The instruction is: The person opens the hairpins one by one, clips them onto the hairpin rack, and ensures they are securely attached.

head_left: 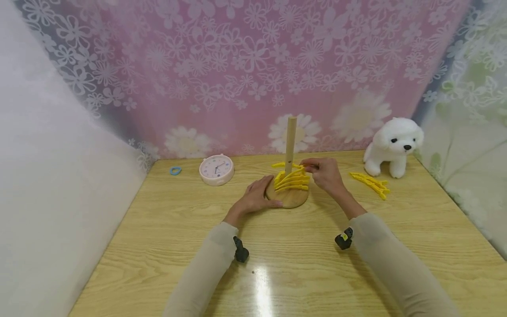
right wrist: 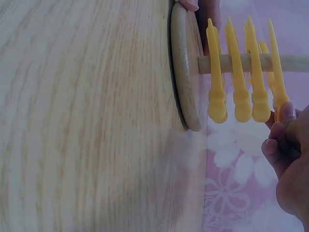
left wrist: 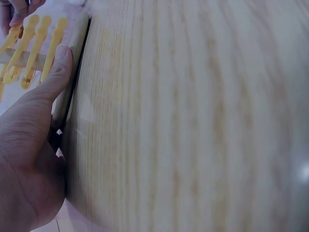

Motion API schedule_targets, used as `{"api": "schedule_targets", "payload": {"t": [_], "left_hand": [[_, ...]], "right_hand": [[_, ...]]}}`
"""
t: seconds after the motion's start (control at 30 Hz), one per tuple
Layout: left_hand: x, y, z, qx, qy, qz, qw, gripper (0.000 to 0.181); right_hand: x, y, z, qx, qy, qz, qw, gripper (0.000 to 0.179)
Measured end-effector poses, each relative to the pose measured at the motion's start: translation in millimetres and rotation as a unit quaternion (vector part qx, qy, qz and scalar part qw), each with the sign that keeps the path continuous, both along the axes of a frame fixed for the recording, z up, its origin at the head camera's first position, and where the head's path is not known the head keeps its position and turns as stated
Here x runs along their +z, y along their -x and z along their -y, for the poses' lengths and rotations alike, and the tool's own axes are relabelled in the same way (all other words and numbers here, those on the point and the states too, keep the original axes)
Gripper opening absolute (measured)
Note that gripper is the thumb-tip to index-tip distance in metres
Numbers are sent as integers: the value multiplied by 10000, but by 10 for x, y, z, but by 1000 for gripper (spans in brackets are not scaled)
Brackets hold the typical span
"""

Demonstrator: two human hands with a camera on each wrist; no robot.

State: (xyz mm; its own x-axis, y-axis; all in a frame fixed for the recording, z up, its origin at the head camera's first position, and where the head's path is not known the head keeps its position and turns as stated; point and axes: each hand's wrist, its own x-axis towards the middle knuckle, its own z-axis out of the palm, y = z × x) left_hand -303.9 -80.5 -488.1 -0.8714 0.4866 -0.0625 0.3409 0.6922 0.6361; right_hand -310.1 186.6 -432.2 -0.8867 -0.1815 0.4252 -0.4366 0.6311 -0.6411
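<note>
A wooden stand has a round base and an upright post. Several yellow hair clips grip the lower post, one above another. My left hand holds the base from its left side; in the left wrist view the thumb lies on its upper face. With thumb and fingertips, my right hand pinches the wide end of the topmost clip, whose long arms lie on either side of the post. Several loose yellow clips lie on the table to the right.
A pink clock and a small blue ring-shaped thing are at the back left of the table. At the back right stands a white plush dog. A flowered curtain hangs behind.
</note>
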Motion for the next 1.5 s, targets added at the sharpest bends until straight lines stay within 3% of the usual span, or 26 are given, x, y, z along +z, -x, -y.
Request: {"api": "schedule_targets", "payload": {"t": [0.87, 1.13, 1.5], "left_hand": [[21, 5, -35, 25, 125, -86, 9999, 107], [22, -8, -20, 75, 68, -8, 9999, 108], [15, -17, -22, 83, 11, -15, 10000, 108]], "right_hand": [[6, -39, -1, 264, -16, -78, 9996, 20], [-5, -43, -12, 261, -239, 131, 9993, 22], [-33, -97, -58, 460, -9, 417, 9981, 23]]}}
